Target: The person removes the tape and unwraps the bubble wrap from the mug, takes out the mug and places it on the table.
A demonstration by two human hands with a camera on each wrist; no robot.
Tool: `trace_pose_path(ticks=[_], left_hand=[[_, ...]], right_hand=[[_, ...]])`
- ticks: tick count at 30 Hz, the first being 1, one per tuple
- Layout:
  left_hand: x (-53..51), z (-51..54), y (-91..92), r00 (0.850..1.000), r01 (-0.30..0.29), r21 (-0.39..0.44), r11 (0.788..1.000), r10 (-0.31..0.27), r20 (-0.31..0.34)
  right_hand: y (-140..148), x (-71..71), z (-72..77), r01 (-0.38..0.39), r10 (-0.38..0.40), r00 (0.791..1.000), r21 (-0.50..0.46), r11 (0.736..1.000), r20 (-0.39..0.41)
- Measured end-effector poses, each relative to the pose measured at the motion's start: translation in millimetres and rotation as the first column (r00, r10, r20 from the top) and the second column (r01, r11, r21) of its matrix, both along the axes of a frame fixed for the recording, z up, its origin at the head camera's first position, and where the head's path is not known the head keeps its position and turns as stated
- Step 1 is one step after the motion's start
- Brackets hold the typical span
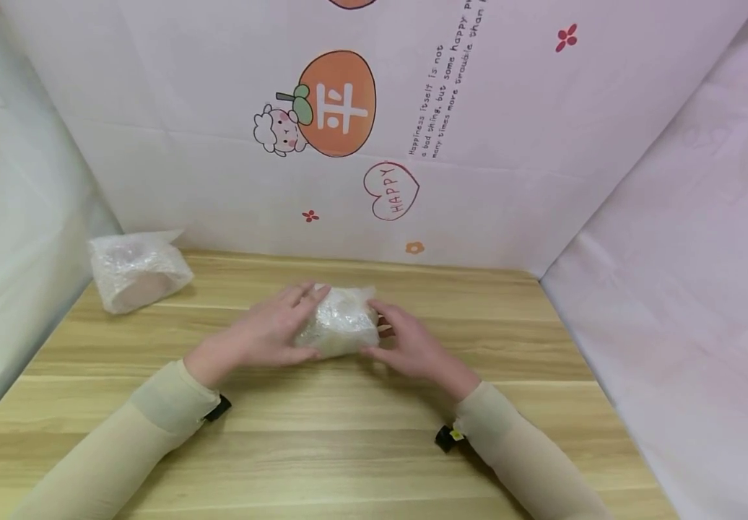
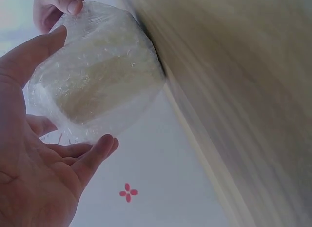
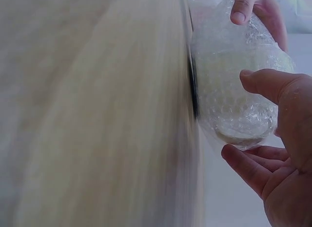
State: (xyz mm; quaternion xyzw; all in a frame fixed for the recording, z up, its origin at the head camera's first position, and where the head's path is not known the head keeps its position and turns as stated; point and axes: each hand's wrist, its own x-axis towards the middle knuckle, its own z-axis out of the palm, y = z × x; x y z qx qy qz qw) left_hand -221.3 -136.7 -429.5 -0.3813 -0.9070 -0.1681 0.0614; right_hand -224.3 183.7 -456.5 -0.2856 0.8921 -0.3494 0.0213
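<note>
A bundle in clear bubble wrap lies between the two hands on the wooden table. My left hand grips its left side, fingers over the far upper part and thumb at the near edge. On the right end, my right hand holds it with thumb and bent fingers. Something pale shows through the wrap in the left wrist view; what it is cannot be told. In the right wrist view a rounded rim shows at the end of the bundle, beside the right fingertips.
Another bubble-wrapped roll with a round end stands at the table's back left corner. White printed sheeting rises behind the wooden table, and plain pale sheets hang on both sides.
</note>
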Motion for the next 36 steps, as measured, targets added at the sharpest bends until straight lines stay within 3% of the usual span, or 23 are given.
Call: trace_pose_path(ticks=[14,26,32,36], left_hand=[[12.9,-0.3,12.6,0.998,0.055,0.028,0.998,-0.055,0.002],[16.0,-4.7,12.9,0.997,0.064,0.019,0.998,-0.063,-0.049],[15.6,-3.9,12.5,0.997,0.063,0.030,0.998,-0.061,-0.056],[16.8,-3.9,12.9,0.997,0.052,0.032,0.998,-0.050,-0.053]], right_hand=[[24,9.2,4.4,-0.049,0.049,0.999,0.024,0.998,0.018],[30,6.9,6.5,-0.089,0.097,0.993,0.120,0.989,-0.062],[29,10.1,11.2,-0.091,0.127,0.978,0.204,0.975,-0.168],[25,13.3,12.8,-0.071,0.137,0.950,0.235,0.970,-0.282]])
